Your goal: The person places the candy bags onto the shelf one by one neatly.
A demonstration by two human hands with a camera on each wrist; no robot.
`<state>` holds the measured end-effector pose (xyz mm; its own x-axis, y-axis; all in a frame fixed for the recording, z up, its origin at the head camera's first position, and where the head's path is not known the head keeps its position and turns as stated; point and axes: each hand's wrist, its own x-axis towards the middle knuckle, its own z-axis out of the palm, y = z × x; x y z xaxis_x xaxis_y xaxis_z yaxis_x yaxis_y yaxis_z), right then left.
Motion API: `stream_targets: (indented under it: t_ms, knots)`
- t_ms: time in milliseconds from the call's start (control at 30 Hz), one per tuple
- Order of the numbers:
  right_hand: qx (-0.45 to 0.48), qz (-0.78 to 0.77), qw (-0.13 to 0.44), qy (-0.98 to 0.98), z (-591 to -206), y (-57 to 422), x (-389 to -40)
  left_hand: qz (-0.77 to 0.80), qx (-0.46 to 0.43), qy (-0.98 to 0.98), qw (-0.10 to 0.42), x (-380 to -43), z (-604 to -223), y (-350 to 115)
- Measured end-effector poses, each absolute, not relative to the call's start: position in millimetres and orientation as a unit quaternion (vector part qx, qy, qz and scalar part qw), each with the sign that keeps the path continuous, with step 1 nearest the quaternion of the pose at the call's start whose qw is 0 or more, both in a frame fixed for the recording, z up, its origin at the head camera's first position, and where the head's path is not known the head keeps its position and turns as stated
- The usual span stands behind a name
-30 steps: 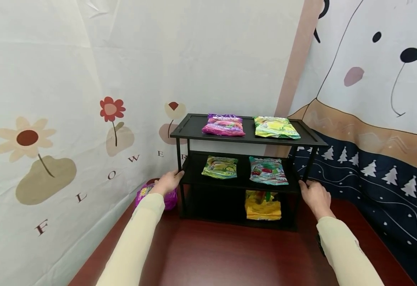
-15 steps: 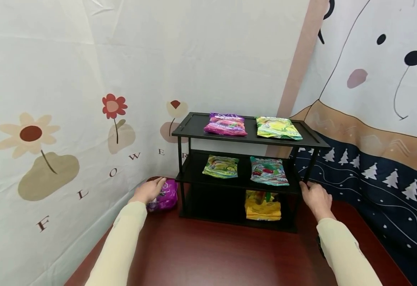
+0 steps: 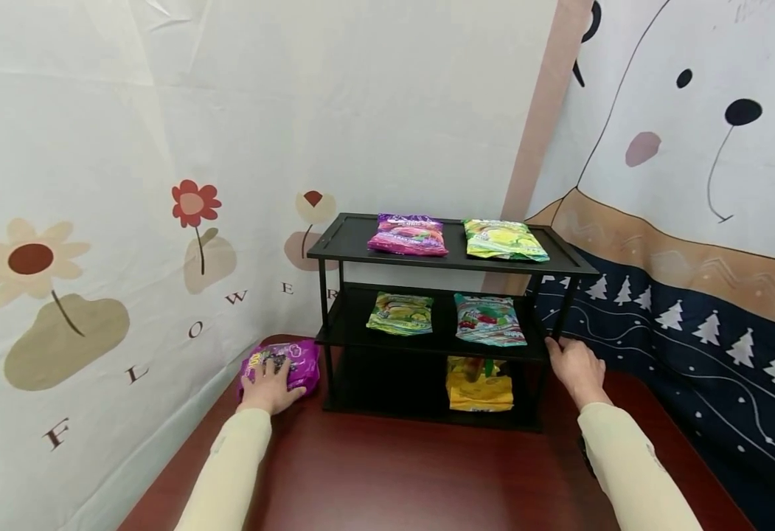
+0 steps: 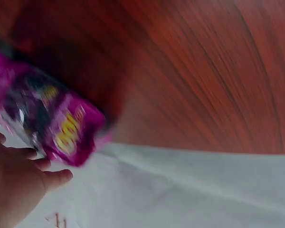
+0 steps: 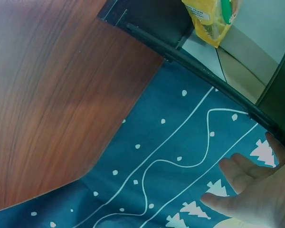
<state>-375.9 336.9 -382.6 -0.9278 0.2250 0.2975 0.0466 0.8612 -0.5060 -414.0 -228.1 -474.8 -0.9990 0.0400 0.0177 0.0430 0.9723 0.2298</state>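
Note:
My left hand reaches over a purple candy bag on the table, left of the black three-tier rack. Its fingers are spread and lie at the bag in the head view. In the left wrist view the fingers are beside the purple packaging, with the thumb apart; firm contact cannot be told. At the rack's right front post, level with the middle shelf, is my right hand. The right wrist view shows its fingers fairly straight, the fingertips near or touching the black frame and the thumb held away.
On the top shelf lie a purple-pink bag and a yellow-green bag. The middle shelf bears a green-yellow bag and a teal bag. A yellow bag stands at the bottom. Printed cloth walls border the red-brown table.
My left hand has left the rack's left post and moved left and down onto the purple candy bag, its fingers spreading. The right hand stays at the right post.

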Motion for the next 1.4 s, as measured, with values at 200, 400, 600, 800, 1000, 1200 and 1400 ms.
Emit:
stream_targets:
  t_ms: [200, 400, 600, 800, 1000, 1200, 1400]
  knots:
    - [-0.071, 0.255, 0.184, -0.947, -381.0, 338.9, -374.7, -0.111, -0.011, -0.994, -0.013, -407.7, -479.6, -216.6]
    - [-0.077, 0.260, 0.176, -0.946, -380.8, 337.0, -373.8, -0.120, -0.020, -0.992, -0.025, -405.7, -477.5, -220.5]
    - [-0.080, 0.259, 0.166, -0.948, -379.3, 335.9, -373.1, -0.140, -0.025, -0.989, -0.034, -407.7, -473.5, -229.1]
    - [-0.080, 0.261, 0.163, -0.948, -377.9, 336.2, -373.1, -0.155, -0.024, -0.988, -0.002, -411.6, -465.1, -243.3]
    - [-0.079, 0.256, 0.169, -0.949, -379.1, 334.4, -373.7, -0.117, -0.005, -0.992, 0.045, -416.8, -451.8, -251.7]
    - [-0.088, 0.260, 0.157, -0.949, -378.2, 333.6, -374.6, -0.091, 0.021, -0.992, 0.087, -418.9, -458.9, -234.5]
    - [-0.090, 0.259, 0.149, -0.950, -379.5, 334.4, -374.9, -0.086, 0.054, -0.994, 0.040, -417.8, -469.4, -213.7]
